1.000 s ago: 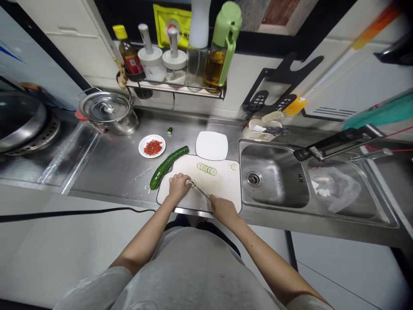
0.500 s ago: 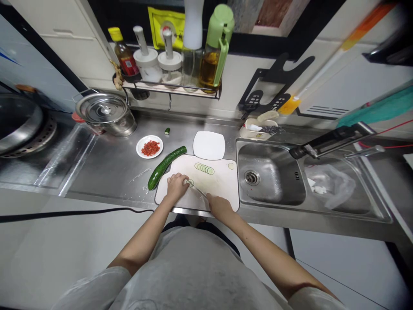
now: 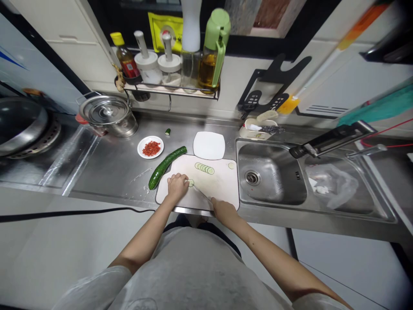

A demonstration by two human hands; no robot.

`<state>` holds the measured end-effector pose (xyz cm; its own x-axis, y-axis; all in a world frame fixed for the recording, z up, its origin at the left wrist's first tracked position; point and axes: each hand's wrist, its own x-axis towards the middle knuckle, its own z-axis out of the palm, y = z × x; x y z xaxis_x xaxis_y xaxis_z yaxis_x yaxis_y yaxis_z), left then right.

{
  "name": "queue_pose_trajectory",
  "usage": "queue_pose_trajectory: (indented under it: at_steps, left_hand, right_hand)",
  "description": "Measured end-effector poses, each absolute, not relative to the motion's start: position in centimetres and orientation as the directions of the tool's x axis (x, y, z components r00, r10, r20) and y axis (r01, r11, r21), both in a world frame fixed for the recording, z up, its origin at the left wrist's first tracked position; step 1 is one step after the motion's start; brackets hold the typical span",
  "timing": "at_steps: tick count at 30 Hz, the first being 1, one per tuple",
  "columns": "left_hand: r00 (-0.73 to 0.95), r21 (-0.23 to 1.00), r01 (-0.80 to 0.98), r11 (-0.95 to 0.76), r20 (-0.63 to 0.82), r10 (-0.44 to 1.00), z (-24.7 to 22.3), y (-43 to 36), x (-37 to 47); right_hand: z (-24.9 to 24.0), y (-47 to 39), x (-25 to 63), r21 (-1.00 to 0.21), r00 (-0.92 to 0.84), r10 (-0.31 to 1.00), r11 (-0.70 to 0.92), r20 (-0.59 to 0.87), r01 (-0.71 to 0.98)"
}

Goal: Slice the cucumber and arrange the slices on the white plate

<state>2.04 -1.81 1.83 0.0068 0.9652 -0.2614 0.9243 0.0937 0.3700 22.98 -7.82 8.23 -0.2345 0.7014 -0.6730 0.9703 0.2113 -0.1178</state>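
Both of my hands are over the white cutting board (image 3: 209, 202). My left hand (image 3: 177, 186) is closed, its bent fingertips pinning a round cucumber slice (image 3: 190, 183) to the board. The handle of a thin-bladed knife (image 3: 201, 192) is gripped in my right hand (image 3: 224, 211). Its blade slants left, with the tip by that slice; the handle is mostly hidden in my fingers. A row of overlapping cucumber slices (image 3: 204, 168) lies farther back on the board, and a single round piece (image 3: 231, 165) sits in its right corner. A whole cucumber (image 3: 166, 168) leans along the board's left edge.
Behind the board stands a square white plate (image 3: 209, 145). To the left are a plate of chopped red pieces (image 3: 151, 148), a cucumber end (image 3: 167, 131) and a lidded steel pot (image 3: 109, 114). A sink (image 3: 274, 189) adjoins the board's right side; a seasoning rack (image 3: 174, 89) hangs above.
My right hand has drawn slightly right with the knife, so more of the blade shows. My left hand stays at the slice. The view has shifted a little.
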Motion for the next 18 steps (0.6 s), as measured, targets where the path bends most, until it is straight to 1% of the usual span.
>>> queue_pose_trajectory:
  at_steps: [8,12,14,18]
  left_hand:
    - [-0.030,0.336,0.933,0.128,-0.282,0.959,2.0,-1.5,2.6]
    - [-0.038,0.335,0.933,0.133,-0.276,0.960,1.8,-1.4,2.9]
    - [-0.041,0.345,0.928,0.138,-0.275,0.961,1.8,-1.3,3.1]
    - [-0.033,0.386,0.908,0.165,-0.326,0.945,2.3,-1.1,3.5]
  right_hand:
    - [8.1,-9.1,25.3,-0.154,-0.258,0.691,0.210,-0.675,0.965]
    - [7.7,-9.2,27.5,-0.213,-0.311,0.710,0.226,-0.632,0.950]
    - [7.5,-9.3,28.5,-0.247,-0.305,0.743,0.191,-0.595,0.950]
    - [7.0,-9.7,29.6,-0.270,-0.209,0.794,0.059,-0.571,0.961]
